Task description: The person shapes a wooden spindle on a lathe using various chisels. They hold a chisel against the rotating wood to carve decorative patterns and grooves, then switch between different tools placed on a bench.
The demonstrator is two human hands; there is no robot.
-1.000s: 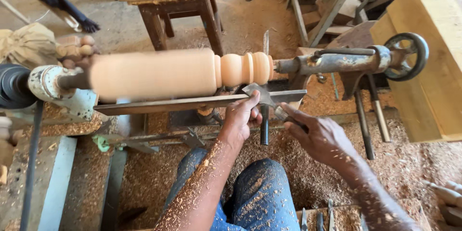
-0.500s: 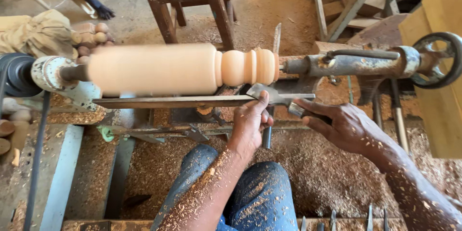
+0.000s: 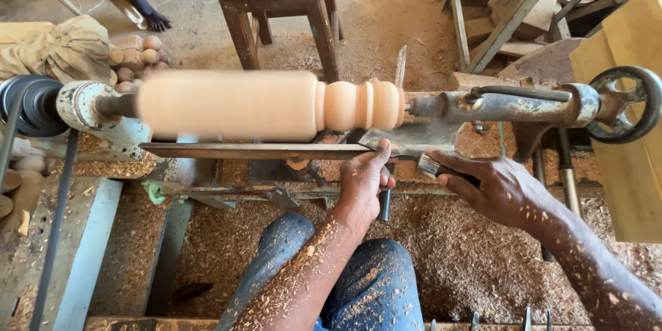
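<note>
A long pale piece of wood (image 3: 269,105) sits across the lathe and looks blurry, so it seems to be spinning fast. Its right end already has round bumps cut into it. A flat metal chisel (image 3: 414,142) lies on the long tool rest (image 3: 248,150) just under those bumps, with its blade up close to the wood.

The left hand (image 3: 364,181) is curled, with the thumb and fingers pressing the blade down onto the rest. The right hand (image 3: 498,187) is wrapped tight around the chisel's handle, a bit further back and lower. Both arms are dusted with little wood chips. Below them are knees in blue jeans (image 3: 358,283), and the floor (image 3: 455,255) is thick with sawdust.

On the right, a metal wheel (image 3: 624,105) sits at the end of the part that pins the wood in place. Behind the lathe stands a dark wooden stool (image 3: 283,10) with another carved post lying on top.

What could go wrong? The left fingers are very near the spinning wood — if they slide up, they could get hit. If the blade bites too deep, I think it could grab, jerk the chisel and tear a chunk out of the bumps. Chips could also fly up — I cannot see any guard between the wood and the person.
</note>
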